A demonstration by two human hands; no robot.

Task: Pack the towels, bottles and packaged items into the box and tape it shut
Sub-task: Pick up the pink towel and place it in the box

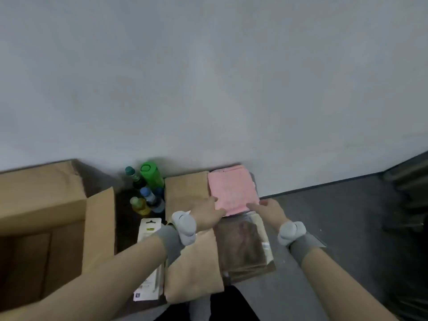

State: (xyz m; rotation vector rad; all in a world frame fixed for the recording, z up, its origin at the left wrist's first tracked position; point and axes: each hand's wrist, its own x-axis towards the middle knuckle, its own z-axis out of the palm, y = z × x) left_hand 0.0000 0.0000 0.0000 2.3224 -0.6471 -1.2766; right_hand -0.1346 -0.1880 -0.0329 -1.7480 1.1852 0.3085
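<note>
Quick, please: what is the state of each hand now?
Left hand: fingers on the pink towel, grip cannot be told.
Right hand: fingers at the towel's edge, grip cannot be told.

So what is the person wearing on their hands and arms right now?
Both hands are bare, with no gloves. The left hand and the right hand each have a dark grey band round the wrist, carrying a rounded, lumpy, light grey module on top: the left wrist module and the right wrist module. The forearms are bare; no sleeves, cables or markings are visible.

Bare grey floor [324,223] at 3 o'clock is wide open; the upright plastic bottles cluster [146,191] at 10 crowds the open cardboard box [46,216].
</note>
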